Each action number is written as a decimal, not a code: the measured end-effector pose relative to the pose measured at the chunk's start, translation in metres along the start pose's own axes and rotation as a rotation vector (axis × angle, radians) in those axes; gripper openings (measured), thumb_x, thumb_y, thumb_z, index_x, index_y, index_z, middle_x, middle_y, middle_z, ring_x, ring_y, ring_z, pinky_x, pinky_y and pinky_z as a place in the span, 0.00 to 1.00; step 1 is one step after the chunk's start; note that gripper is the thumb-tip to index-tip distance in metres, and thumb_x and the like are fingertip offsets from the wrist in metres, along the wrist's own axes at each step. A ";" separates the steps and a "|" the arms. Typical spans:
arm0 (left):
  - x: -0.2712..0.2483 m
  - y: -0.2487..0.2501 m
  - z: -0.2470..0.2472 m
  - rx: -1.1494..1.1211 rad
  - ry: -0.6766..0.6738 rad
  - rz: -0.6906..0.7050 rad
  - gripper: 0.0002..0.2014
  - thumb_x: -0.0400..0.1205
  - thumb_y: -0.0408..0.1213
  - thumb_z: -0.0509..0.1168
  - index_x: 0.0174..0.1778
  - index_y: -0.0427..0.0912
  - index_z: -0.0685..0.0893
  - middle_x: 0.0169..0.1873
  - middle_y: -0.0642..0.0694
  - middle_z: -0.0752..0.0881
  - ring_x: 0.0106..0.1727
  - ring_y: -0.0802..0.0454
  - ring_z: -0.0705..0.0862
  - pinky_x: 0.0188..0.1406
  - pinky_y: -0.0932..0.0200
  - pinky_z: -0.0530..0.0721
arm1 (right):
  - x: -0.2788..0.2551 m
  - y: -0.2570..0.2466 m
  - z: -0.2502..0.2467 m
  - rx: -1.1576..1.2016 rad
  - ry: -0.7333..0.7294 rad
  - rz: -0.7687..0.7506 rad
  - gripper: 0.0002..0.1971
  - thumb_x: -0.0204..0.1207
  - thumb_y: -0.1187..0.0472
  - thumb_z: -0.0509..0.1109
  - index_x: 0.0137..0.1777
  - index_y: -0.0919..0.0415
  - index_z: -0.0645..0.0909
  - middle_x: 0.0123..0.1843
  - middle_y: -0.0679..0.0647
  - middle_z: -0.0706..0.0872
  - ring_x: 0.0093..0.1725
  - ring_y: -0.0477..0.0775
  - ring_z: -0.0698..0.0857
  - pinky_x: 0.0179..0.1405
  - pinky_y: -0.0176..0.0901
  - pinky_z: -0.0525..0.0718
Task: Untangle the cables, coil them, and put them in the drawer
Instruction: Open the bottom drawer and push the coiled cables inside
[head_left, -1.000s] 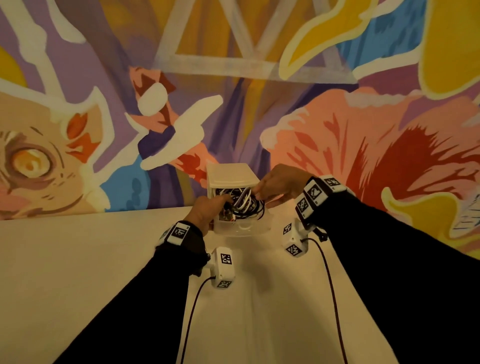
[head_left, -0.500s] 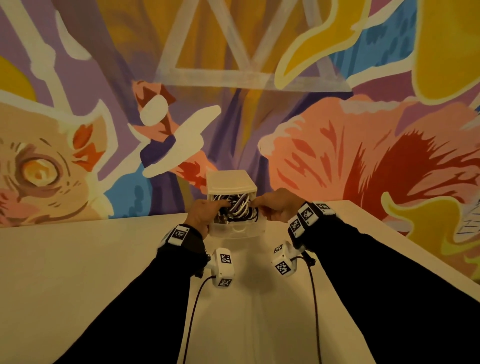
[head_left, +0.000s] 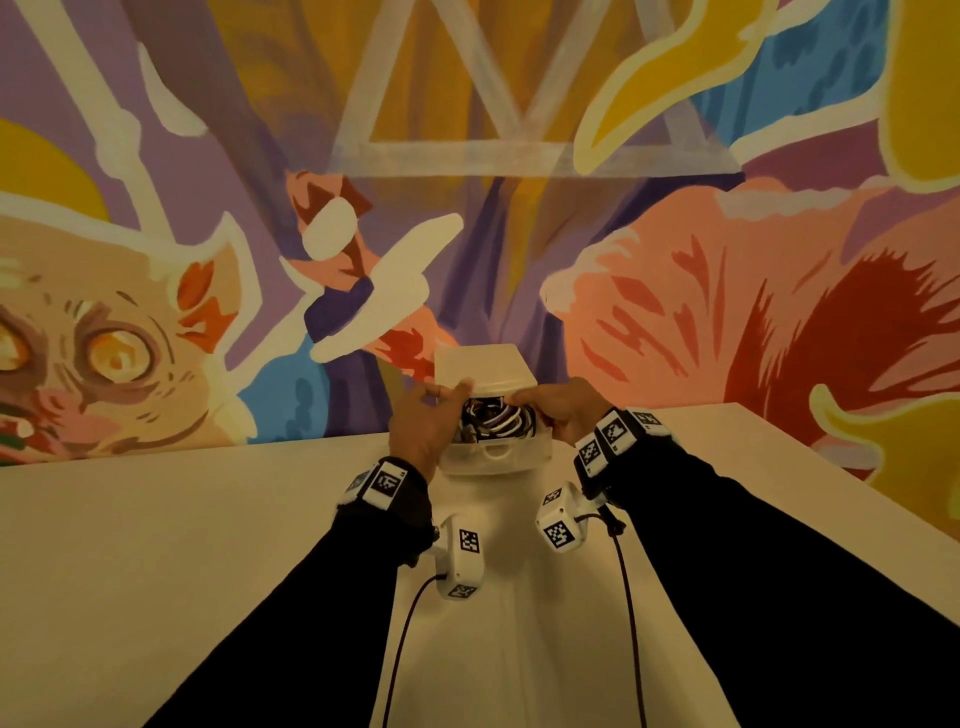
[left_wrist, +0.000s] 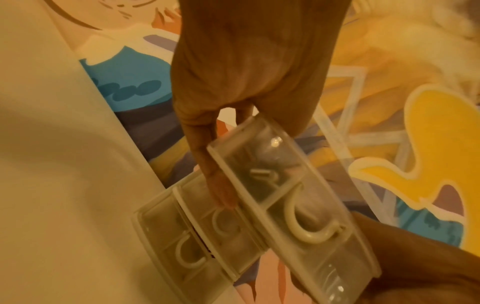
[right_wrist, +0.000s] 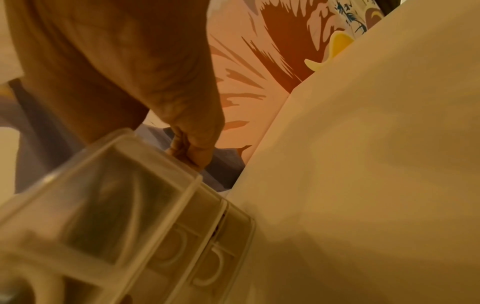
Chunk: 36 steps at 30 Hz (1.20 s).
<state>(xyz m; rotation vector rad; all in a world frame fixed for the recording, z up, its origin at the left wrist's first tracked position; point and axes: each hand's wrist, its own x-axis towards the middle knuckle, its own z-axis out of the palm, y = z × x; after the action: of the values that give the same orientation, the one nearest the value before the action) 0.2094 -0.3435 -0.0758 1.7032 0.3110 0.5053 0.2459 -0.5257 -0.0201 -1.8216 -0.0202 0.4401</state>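
The left hand (left_wrist: 249, 67) reaches down over a small clear plastic drawer unit (left_wrist: 202, 242) on the pale tabletop (left_wrist: 57, 185). Its top drawer (left_wrist: 293, 199) is pulled out; one finger (left_wrist: 218, 185) lies along that drawer's side, the others hidden behind it. Beyond the unit is a painted wall (left_wrist: 428, 144).

A vivid mural (head_left: 675, 291) of purple, orange, yellow and blue fills the upper frame, a wide-eyed painted creature (head_left: 104, 358) at left, above a cream tabletop (head_left: 156, 561) in warm light.
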 end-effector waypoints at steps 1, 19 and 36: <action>-0.002 0.000 -0.001 0.007 0.024 0.002 0.20 0.77 0.62 0.71 0.49 0.48 0.90 0.51 0.48 0.93 0.57 0.43 0.90 0.65 0.40 0.88 | 0.000 -0.001 0.000 -0.016 -0.006 0.022 0.20 0.89 0.66 0.69 0.34 0.67 0.72 0.15 0.53 0.83 0.13 0.48 0.83 0.23 0.42 0.86; 0.007 -0.010 -0.011 -0.101 0.021 -0.133 0.15 0.70 0.51 0.79 0.35 0.42 0.90 0.43 0.31 0.92 0.52 0.29 0.93 0.53 0.27 0.94 | 0.065 0.021 -0.008 -0.102 0.211 -0.151 0.44 0.38 0.36 0.89 0.50 0.67 0.89 0.44 0.59 0.93 0.42 0.57 0.91 0.50 0.54 0.94; 0.039 -0.019 -0.020 0.145 -0.018 -0.066 0.17 0.60 0.57 0.78 0.32 0.47 0.94 0.39 0.41 0.95 0.48 0.38 0.95 0.55 0.36 0.95 | 0.055 0.013 -0.018 -0.081 0.231 -0.189 0.15 0.61 0.63 0.92 0.34 0.69 0.89 0.31 0.60 0.88 0.34 0.57 0.85 0.49 0.55 0.90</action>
<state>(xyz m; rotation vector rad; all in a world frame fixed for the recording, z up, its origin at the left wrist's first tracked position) 0.2346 -0.3046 -0.0856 1.8302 0.3975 0.4267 0.2996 -0.5335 -0.0439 -1.9201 -0.0505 0.0956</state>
